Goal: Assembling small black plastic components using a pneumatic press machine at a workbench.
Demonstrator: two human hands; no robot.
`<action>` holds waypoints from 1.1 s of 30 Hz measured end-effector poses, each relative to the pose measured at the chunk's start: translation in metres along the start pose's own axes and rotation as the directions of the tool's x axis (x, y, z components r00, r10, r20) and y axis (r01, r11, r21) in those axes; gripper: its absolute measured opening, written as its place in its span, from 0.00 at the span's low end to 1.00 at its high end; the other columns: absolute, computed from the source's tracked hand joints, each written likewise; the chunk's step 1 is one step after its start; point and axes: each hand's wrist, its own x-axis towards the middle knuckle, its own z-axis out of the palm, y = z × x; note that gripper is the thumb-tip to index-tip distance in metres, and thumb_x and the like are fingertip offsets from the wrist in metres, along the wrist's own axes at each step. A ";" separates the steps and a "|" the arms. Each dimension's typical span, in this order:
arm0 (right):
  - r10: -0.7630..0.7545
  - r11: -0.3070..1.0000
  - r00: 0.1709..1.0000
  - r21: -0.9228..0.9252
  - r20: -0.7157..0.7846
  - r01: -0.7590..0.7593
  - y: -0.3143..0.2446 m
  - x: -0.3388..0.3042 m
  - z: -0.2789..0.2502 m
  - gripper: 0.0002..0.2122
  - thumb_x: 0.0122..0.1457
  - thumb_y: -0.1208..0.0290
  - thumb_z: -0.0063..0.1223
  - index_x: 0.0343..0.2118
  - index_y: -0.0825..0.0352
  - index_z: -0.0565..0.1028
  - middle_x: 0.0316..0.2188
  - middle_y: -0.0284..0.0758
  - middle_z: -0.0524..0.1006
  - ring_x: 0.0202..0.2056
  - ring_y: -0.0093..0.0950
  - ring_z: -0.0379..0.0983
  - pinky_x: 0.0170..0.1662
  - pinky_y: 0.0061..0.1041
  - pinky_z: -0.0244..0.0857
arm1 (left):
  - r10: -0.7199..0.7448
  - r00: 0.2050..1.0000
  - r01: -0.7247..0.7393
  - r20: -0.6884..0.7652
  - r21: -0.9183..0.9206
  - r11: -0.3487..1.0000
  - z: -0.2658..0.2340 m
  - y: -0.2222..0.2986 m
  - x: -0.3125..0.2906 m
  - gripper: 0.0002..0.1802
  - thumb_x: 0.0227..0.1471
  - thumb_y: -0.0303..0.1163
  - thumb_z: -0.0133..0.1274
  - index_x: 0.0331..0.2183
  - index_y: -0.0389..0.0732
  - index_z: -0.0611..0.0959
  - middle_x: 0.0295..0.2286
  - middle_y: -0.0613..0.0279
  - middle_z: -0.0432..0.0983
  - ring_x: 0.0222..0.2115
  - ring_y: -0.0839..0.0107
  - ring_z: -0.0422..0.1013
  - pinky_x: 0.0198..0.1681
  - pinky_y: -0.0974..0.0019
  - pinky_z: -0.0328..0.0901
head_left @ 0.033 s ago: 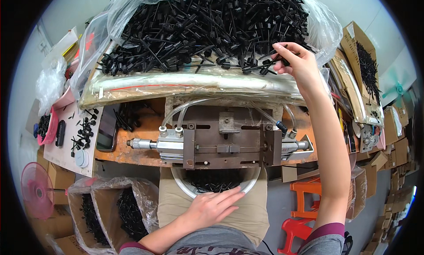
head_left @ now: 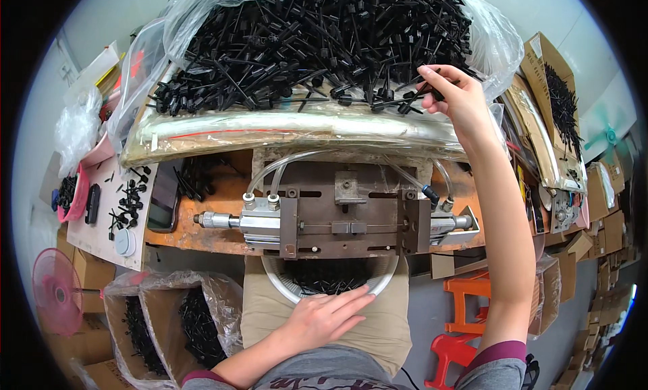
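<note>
At the right end of a heap of black plastic parts (head_left: 324, 45) with thin stems, my right hand (head_left: 451, 93) pinches one black plastic part (head_left: 437, 85) between thumb and fingers. The heap lies on a plastic-lined tray (head_left: 297, 128) at the back. My left hand (head_left: 327, 317) rests with outstretched fingers on the near rim of a round light-coloured basin (head_left: 278, 282) in my lap, holding nothing. Dark parts (head_left: 324, 275) lie inside that basin. Between the tray and basin stands a metal pneumatic fixture (head_left: 347, 211), with a small block (head_left: 349, 227) at its centre.
Clear air hoses (head_left: 280, 162) arch over the fixture. To the left are a phone (head_left: 163, 202), loose black parts (head_left: 128, 208) and a pink basket (head_left: 77, 197). Lined cartons (head_left: 172, 322) and a pink fan (head_left: 59, 292) stand lower left. Orange (head_left: 466, 302) and red stools (head_left: 449, 356) are lower right.
My right hand's lower fingers have shifted very slightly around the black plastic part. Everything else looks the same.
</note>
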 end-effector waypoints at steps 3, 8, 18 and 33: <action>0.026 0.997 0.999 0.074 -0.022 -0.025 0.002 0.007 -0.010 0.11 0.57 0.68 0.61 0.38 0.70 0.78 0.27 0.34 0.78 0.22 0.17 0.72 0.26 0.14 0.67 | 0.018 1.000 -0.018 -0.007 0.015 1.000 -0.007 0.006 0.002 0.24 0.45 0.36 0.64 0.46 0.45 0.81 0.47 0.65 0.77 0.23 0.73 0.75 0.25 0.73 0.70; -0.028 0.952 0.987 0.298 -0.157 0.075 0.000 0.006 -0.014 0.10 0.58 0.69 0.60 0.38 0.68 0.75 0.28 0.33 0.77 0.23 0.18 0.73 0.26 0.15 0.67 | 0.006 1.000 -0.008 -0.029 -0.051 0.999 -0.016 0.013 0.007 0.25 0.43 0.35 0.65 0.46 0.44 0.82 0.46 0.63 0.78 0.24 0.73 0.75 0.26 0.72 0.70; -0.084 0.939 0.996 0.338 0.025 0.071 -0.014 -0.036 0.011 0.09 0.60 0.71 0.56 0.39 0.70 0.74 0.29 0.34 0.76 0.25 0.19 0.73 0.27 0.17 0.68 | 0.082 0.925 -0.106 -0.372 -0.045 0.993 -0.049 0.014 0.038 0.28 0.39 0.28 0.68 0.46 0.34 0.81 0.45 0.49 0.77 0.34 0.64 0.76 0.35 0.70 0.71; 0.308 0.788 0.875 0.414 0.373 -0.455 0.011 -0.182 0.047 0.09 0.61 0.75 0.54 0.42 0.72 0.74 0.30 0.38 0.76 0.22 0.20 0.74 0.23 0.17 0.68 | 0.001 0.938 -0.071 -0.347 -0.189 0.979 -0.067 0.020 0.043 0.18 0.36 0.23 0.68 0.36 0.37 0.85 0.35 0.56 0.81 0.29 0.66 0.77 0.30 0.69 0.71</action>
